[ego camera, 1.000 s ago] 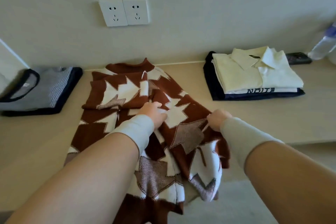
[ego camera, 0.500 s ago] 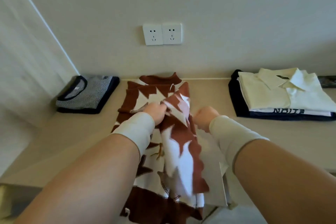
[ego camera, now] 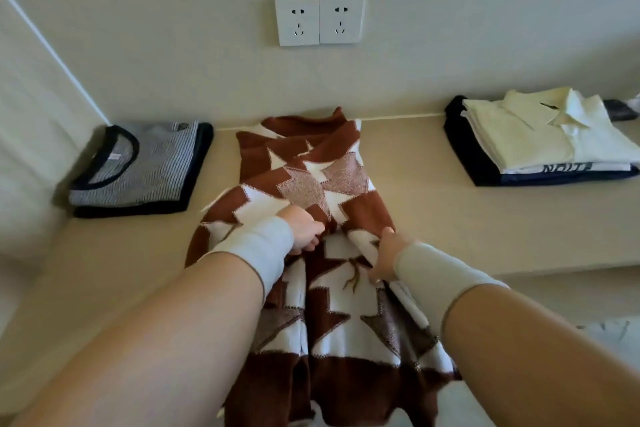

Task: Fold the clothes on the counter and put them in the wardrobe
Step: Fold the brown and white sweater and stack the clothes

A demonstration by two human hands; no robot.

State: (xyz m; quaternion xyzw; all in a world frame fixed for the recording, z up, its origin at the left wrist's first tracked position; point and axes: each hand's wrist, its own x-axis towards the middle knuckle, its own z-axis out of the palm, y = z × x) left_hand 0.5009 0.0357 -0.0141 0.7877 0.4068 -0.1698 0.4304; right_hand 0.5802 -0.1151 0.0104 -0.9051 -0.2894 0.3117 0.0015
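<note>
Running near to far between them, the sweater (ego camera: 311,184) is pinched mid-length by left hand (ego camera: 304,230) and right hand (ego camera: 382,258).

Both forearms reaching forward, pale cuffs at the wrists. Left hand (ego camera: 304,230) curling its fingers, gripping fabric. Right hand (ego camera: 382,258) pinching a fold at its edge, fingers mostly hidden, so probably a pinch.
</note>
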